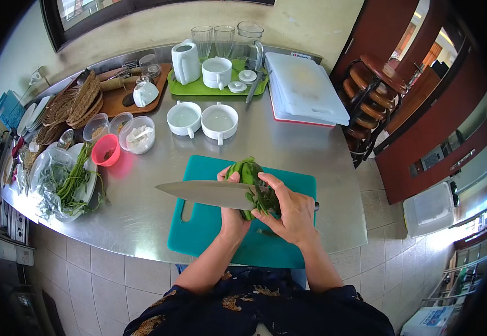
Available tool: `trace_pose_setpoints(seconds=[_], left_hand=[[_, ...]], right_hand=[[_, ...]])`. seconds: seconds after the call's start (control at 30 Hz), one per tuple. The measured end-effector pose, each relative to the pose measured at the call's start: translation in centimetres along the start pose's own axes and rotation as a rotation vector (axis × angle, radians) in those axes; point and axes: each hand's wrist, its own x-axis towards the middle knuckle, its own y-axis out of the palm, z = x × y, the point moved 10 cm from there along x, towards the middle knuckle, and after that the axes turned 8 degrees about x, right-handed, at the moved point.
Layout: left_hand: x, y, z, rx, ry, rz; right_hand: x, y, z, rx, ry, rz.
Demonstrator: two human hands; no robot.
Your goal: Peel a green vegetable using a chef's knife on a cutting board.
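Observation:
Over a teal cutting board, my left hand is closed around a green, partly peeled oblong vegetable, behind and beneath a large knife. My right hand grips the knife, its blade lying horizontal across the vegetable with the tip pointing left. The right index finger rests high near the vegetable, and the end of the black handle shows beside the hand. Green peel strips hang between blade and right fingers.
Steel worktop holds leafy greens, a pink bowl, small containers, baskets, two white bowls, a green tray with pitchers and glasses, and stacked white boards. Stacked stools stand at right.

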Motion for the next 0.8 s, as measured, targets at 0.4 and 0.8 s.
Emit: trace_pose_setpoints(seconds=[0.4,0.8], left_hand=[[0.0,1.0,-1.2,0.062,0.153,0.147],[-0.1,1.6,-1.7,0.172,0.265,0.186]], right_hand=[[1.2,-0.4,0.9,-0.083,-0.02,-0.035],[1.2,-1.1,0.9,-0.101,-0.03,-0.047]])
